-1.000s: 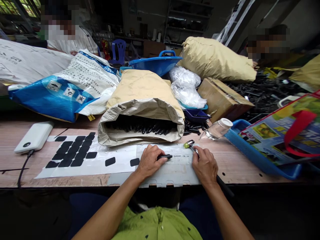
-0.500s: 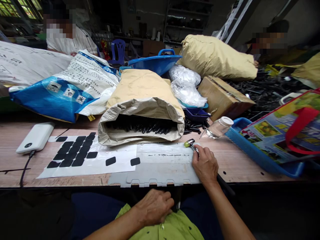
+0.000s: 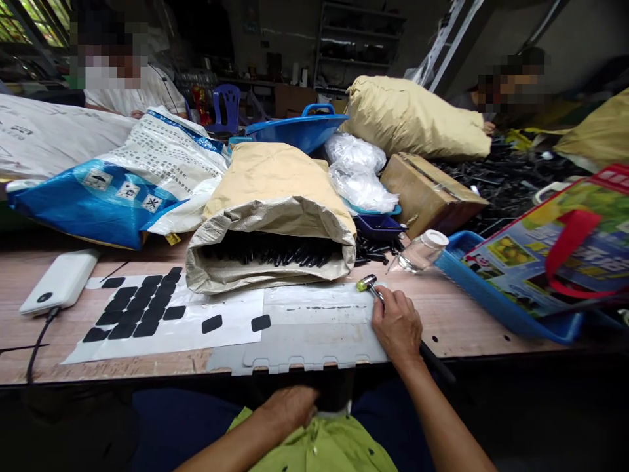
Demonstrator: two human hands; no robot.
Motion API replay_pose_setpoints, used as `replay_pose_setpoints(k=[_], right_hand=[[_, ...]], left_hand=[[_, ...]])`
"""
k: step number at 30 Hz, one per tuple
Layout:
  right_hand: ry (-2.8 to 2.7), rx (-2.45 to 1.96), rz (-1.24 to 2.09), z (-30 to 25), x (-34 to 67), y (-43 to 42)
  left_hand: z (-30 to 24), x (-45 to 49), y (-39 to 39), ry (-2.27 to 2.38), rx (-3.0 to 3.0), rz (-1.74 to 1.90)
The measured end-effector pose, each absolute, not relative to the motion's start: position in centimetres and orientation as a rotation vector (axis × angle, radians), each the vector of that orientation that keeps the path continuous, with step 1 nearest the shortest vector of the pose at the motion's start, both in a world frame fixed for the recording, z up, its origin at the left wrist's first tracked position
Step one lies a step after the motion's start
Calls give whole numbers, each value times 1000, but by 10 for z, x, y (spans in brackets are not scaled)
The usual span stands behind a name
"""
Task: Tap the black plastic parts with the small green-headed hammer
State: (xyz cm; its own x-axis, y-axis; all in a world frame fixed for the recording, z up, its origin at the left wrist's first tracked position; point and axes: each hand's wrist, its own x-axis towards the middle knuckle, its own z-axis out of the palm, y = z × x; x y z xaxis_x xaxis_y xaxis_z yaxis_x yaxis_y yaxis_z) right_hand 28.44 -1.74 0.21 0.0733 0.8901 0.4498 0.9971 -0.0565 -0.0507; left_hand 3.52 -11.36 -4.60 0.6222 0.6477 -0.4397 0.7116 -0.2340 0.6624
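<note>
My right hand (image 3: 396, 324) rests on the grey plastic plate (image 3: 314, 341) at the table's front edge, closed round a small hammer (image 3: 367, 284) with a metal and yellow-green head; its black handle sticks out behind the wrist. My left hand (image 3: 291, 405) is down below the table edge by my lap, over my green shirt; its fingers are turned away and hidden. A tan paper sack (image 3: 271, 216) full of black rod-like parts lies open just behind the plate. A white sheet (image 3: 196, 321) with several black pads lies to the left.
A white power bank (image 3: 59, 282) with cable sits far left. Blue-and-white sacks (image 3: 118, 183), a blue tub (image 3: 299, 128), a cardboard box (image 3: 427, 193), a clear jar (image 3: 420, 252) and a blue tray (image 3: 501, 308) with a colourful bag crowd the table. Two other people sit across.
My left hand left the plate with the black part it held and dropped below the table edge to my lap. My right hand stayed on the hammer.
</note>
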Motion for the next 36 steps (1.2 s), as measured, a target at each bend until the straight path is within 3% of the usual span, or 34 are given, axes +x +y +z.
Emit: replay_pose_setpoints(k=[7, 13, 18, 26, 33, 36], right_hand=[[-1885, -2005, -430, 3, 284, -18], [-1881, -1999, -423, 4, 284, -17], [-1879, -2007, -402, 3, 285, -18], [-1882, -2019, -385, 5, 284, -18], [-1862, -2024, -394, 4, 284, -17], [-1860, -2028, -397, 3, 283, -18]], left_hand=[[59, 59, -68, 615, 1950, 259], [68, 70, 55, 1450, 2061, 738], [53, 80, 108, 1805, 2079, 486], [46, 90, 116, 1889, 2046, 369], [54, 55, 60, 1544, 2249, 1049], [45, 36, 22, 1284, 2302, 965]])
